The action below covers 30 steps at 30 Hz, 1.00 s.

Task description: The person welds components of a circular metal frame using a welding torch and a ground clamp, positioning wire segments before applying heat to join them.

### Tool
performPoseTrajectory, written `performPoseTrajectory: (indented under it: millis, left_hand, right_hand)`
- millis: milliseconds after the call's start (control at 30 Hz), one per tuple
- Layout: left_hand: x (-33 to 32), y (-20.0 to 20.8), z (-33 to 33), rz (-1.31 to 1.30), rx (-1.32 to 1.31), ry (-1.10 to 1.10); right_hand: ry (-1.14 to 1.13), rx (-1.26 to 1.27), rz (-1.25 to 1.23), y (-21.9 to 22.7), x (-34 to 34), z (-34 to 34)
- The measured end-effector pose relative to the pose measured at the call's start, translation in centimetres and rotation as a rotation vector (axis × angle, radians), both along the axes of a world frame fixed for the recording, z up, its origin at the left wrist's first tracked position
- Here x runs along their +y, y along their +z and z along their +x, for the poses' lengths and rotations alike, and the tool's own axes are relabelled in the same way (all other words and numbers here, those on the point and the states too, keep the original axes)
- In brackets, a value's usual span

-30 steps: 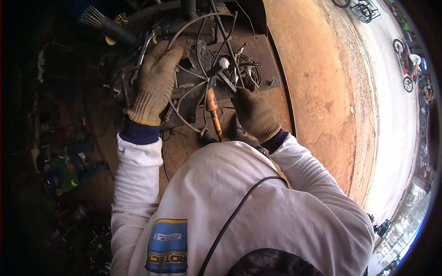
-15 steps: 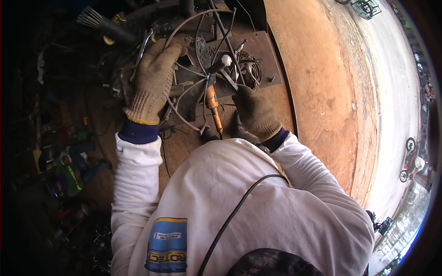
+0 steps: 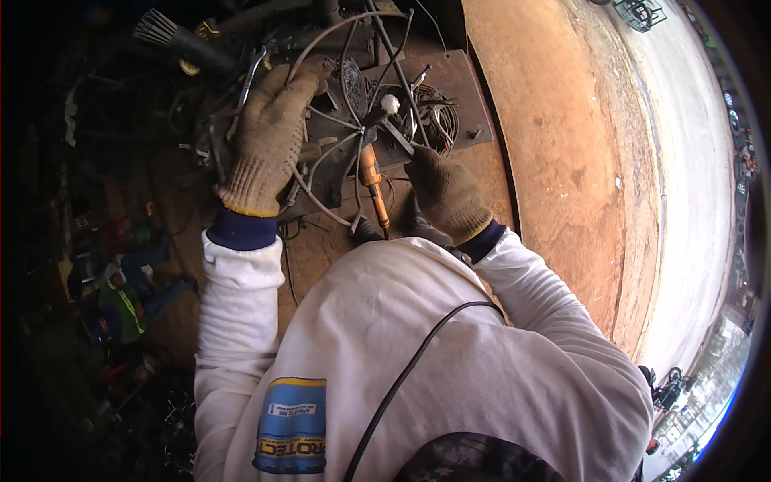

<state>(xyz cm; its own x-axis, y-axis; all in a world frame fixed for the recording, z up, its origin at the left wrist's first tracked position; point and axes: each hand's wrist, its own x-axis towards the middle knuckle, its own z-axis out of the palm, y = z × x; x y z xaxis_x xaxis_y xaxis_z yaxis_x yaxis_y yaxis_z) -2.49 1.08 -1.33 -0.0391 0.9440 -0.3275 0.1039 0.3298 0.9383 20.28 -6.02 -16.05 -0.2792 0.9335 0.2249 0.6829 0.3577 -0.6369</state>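
My left hand (image 3: pixel 269 145), in a tan knit glove, is closed around the ring of a round metal rod frame (image 3: pixel 328 210). Its thin curved rods meet at a central joint. My gloved right hand (image 3: pixel 450 197) grips the near end of a flat grey metal bar (image 3: pixel 397 138), whose dark far end reaches close to that joint; whether it is a tool's handle I cannot tell. The right fingertips are partly hidden. Between my hands, below the joint, lies an orange-handled tool (image 3: pixel 371 173) that resembles an electrode holder.
A dark metal plate (image 3: pixel 470 104) bears coiled wire (image 3: pixel 438 120) and a white lump (image 3: pixel 390 104). A wrench (image 3: pixel 253 74) and a wire brush (image 3: pixel 181 44) are beyond my left hand. Another person (image 3: pixel 120 305) is at far left. Brown ground (image 3: pixel 562 161) stretches right.
The frame and the flat bar have shifted very slightly. Both hands keep their hold in nearly the same places.
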Motion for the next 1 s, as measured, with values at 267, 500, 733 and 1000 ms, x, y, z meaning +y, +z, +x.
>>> performPoseTrajectory:
  millis: [267,500,733,1000]
  left_hand:
    - [0.0,-0.3,-0.2,-0.007,-0.059,0.013]
    - [0.0,0.0,0.0,-0.031,-0.020,0.031]
    - [0.3,-0.5,-0.6,-0.022,0.028,0.016]
    - [0.5,-0.2,-0.4,-0.042,0.038,0.023]
  right_hand:
    - [-0.050,0.074,-0.042,0.7,0.2,-0.5]
    - [0.025,-0.021,-0.032,-0.8,0.4,0.0]
    - [-0.027,0.018,-0.087,0.0,0.4,-0.7]
    - [0.009,-0.005,-0.124,-0.1,1.1,0.0]
